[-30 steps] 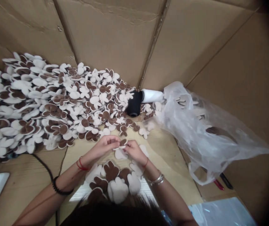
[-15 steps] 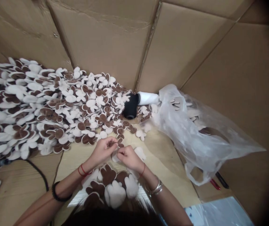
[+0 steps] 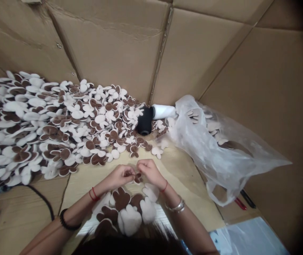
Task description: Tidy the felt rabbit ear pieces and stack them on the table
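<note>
Left fingers point(image 3: 130, 178) at small brown piece point(image 3: 138, 178)

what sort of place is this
Probably a small craft or piecework station: a big heap of bunny-shaped fabric pieces, a black thread cone, and cardboard walls around it.

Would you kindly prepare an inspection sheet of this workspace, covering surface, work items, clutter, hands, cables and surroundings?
Surface: pale yellow worktop, brown areas beside it.
Work items: small brown piece at the fingertips; larger rabbit-shaped pieces nearer the wearer.
Clutter: big heap of brown-and-white pieces at left; black spool, white spool; plastic bag with pieces inside at right.
Hands: left hand pinches the small brown piece's edge; right hand curled close by, its grip unclear.
Cables: one black cable at left.
Surroundings: cardboard panels behind and at right.
</note>
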Motion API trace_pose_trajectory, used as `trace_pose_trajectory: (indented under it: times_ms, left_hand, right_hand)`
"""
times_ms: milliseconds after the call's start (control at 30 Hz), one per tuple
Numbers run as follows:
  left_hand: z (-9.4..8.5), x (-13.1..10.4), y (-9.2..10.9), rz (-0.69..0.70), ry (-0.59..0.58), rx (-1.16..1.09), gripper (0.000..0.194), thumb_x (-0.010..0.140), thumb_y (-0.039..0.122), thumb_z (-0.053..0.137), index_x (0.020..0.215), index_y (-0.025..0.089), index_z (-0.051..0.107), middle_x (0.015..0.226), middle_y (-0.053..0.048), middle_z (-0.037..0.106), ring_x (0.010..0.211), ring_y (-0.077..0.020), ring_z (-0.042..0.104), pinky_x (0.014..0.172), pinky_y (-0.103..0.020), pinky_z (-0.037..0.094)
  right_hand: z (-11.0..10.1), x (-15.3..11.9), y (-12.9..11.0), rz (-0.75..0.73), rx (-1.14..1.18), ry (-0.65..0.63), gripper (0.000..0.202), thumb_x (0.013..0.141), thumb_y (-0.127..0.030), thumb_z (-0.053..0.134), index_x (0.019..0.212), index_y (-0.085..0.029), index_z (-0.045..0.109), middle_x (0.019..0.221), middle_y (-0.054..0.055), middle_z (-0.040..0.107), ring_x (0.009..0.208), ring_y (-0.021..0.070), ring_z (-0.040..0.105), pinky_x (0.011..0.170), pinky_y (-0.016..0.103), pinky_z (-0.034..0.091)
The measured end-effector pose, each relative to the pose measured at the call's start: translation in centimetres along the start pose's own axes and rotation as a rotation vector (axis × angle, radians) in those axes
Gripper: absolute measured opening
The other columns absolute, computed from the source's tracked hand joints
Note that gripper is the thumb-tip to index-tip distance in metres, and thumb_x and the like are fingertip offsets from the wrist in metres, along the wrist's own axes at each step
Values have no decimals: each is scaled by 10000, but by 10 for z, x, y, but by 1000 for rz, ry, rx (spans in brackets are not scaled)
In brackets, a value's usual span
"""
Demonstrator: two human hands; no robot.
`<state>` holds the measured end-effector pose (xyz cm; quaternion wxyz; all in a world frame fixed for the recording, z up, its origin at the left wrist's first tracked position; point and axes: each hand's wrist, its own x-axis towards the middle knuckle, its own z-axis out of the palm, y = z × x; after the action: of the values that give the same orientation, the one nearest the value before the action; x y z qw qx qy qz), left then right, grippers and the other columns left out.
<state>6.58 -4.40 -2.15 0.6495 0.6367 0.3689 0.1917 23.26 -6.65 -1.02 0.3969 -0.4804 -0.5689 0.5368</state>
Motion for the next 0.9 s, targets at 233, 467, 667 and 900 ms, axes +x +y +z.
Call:
trace_pose_trajectory:
  times_ms: [233,467,667,900]
  left_hand:
    - [5,-2,9,-56,323,-584,210,656,275,749,775,130,657,750,-17,635,678,-111,564,642,-220,432]
    - [18,-8,14,-206,5,-834,176,647,193,777,755,102,672,713,-26,612,625,-82,544,605,-197,411]
    - [34,-18,20,-279,-154,-1061,158,616,131,775,727,91,671,655,-26,570,605,-79,520,562,-176,391]
    - [25,-65,66,-67,-438,-600,331,551,420,825,675,149,682,621,-58,622,518,-141,517,479,-262,389]
  right_hand:
    - [12,2,8,108,102,60,238,677,-214,448,450,-188,383,426,-65,304,431,68,266,437,213,205]
    - [23,1,7,-93,74,603,496,742,-292,577,489,-223,155,458,-90,144,428,48,146,403,215,162]
    - [14,-15,7,-784,-555,689,495,875,-94,484,506,-200,170,452,-77,199,422,63,198,438,243,217]
    - [-4,0,19,-615,-691,604,497,925,-215,429,482,-217,203,456,-59,211,441,96,194,464,280,206]
